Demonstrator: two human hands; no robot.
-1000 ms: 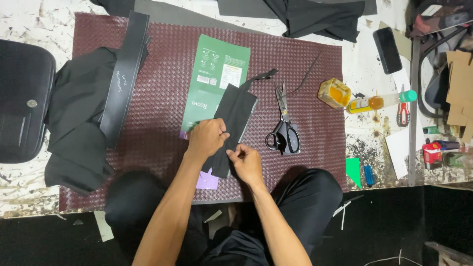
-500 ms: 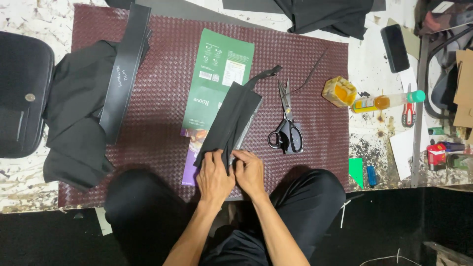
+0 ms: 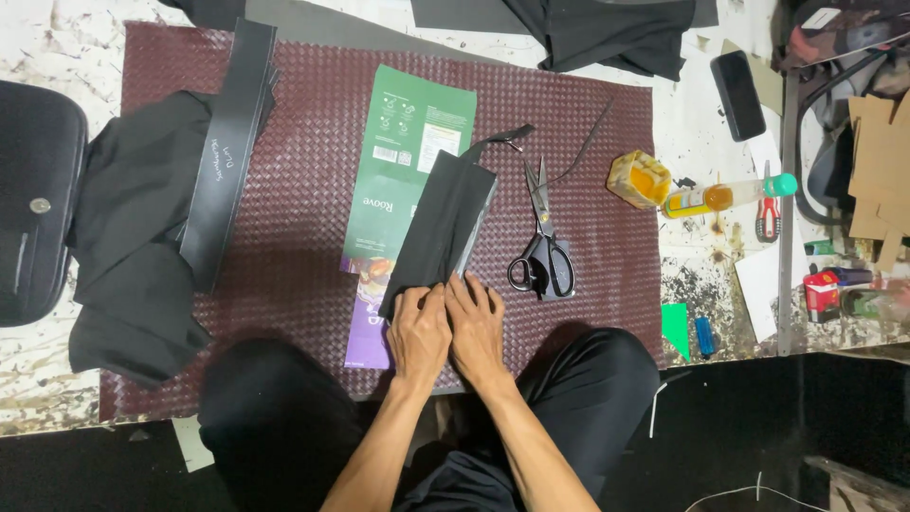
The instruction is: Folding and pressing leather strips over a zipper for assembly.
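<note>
A folded black fabric piece (image 3: 441, 228) lies diagonally across a green and purple printed pouch (image 3: 403, 161) on the maroon woven mat (image 3: 303, 237). My left hand (image 3: 417, 332) and my right hand (image 3: 476, 327) sit side by side at the fabric's near end, fingers pressing down on its lower edge. A thin black strap runs off the fabric's far corner. Black-handled scissors (image 3: 542, 248) lie on the mat just right of my right hand, blades pointing away.
Black cloth (image 3: 133, 256) and long black strips (image 3: 223, 161) lie at the left, beside a black case (image 3: 28, 199). At the right are a yellow sponge-like block (image 3: 640, 180), a bottle of amber liquid (image 3: 720, 196), a phone (image 3: 737, 81), small tools and cardboard.
My left hand slid down the fabric from its middle to the near end, meeting my right hand. Both hands now press flat on the lower edge instead of pinching it.
</note>
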